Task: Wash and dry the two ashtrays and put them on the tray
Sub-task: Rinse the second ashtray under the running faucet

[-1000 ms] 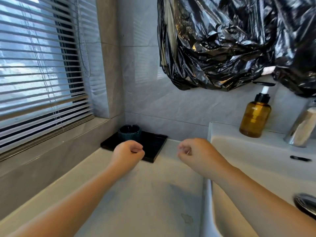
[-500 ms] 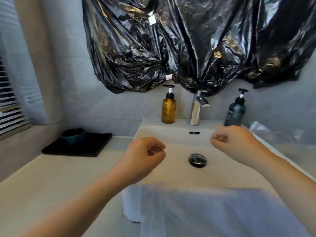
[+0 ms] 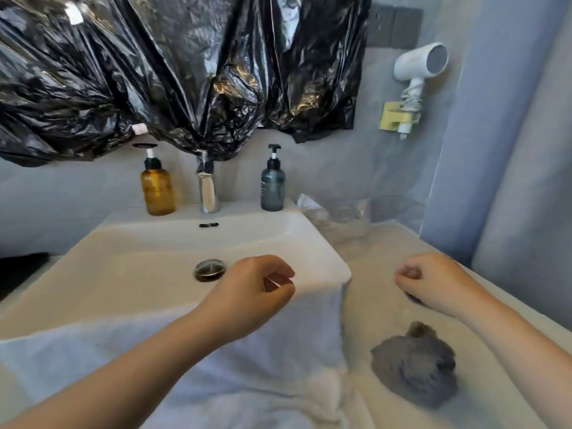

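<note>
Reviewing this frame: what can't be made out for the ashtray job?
Head view only.
1. Tray: cut off by the left edge; no ashtray visible there.
2. Dark object: mostly hidden under the right hand; identity unclear.
3. Tap: top wrapped by the black bag.
4. Clear packet: blurred.

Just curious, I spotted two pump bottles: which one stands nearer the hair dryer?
The dark grey bottle, right of the tap; the amber bottle stands on the tap's left.
</note>
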